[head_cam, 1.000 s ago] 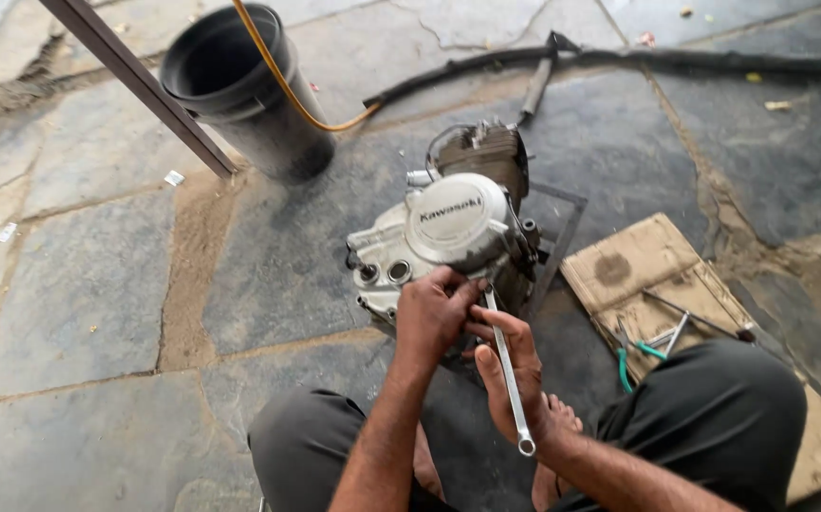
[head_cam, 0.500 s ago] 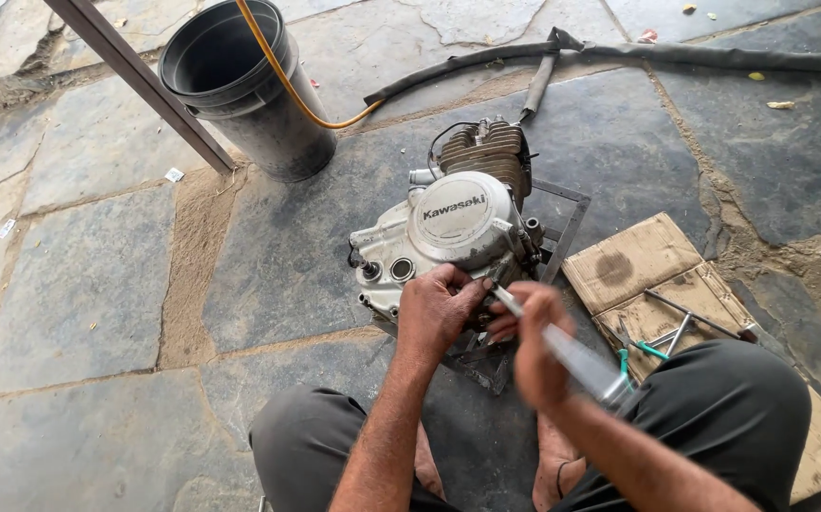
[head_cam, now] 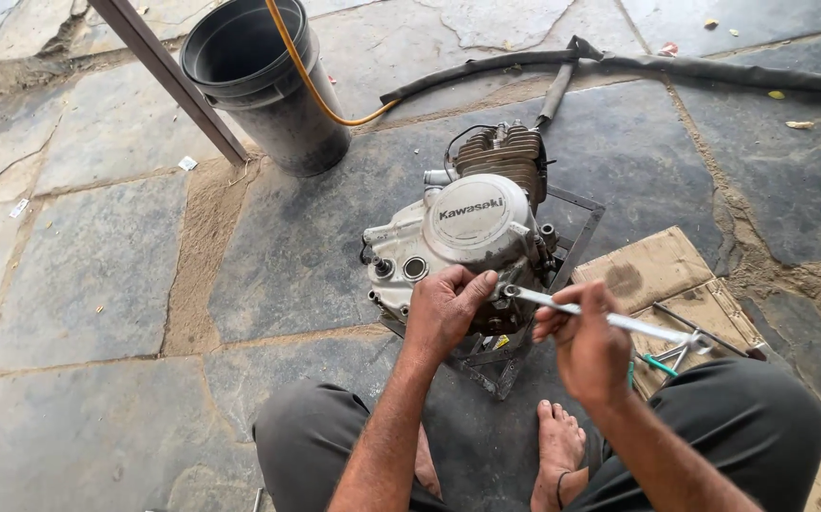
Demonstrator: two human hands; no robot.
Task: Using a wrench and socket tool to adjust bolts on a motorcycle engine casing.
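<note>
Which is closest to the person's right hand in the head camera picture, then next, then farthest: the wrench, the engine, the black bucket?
1. The wrench: held in the right hand, its handle pointing right.
2. The engine: just up and left of that hand, on a metal stand, with the left hand resting on it.
3. The black bucket: far up at the top left, with a yellow hose running into it.

A flattened piece of brown cardboard (head_cam: 662, 284) lies on the stone floor (head_cam: 78, 284) just right of the engine (head_cam: 462, 242) — rectangular, creased, with a dark round stain near its upper part. The engine's round silver side cover carries raised dark lettering across its middle. A small yellow label (head_cam: 500, 342) shows on the metal stand beneath the engine — too small to make out further. No screens or signs appear.
</note>
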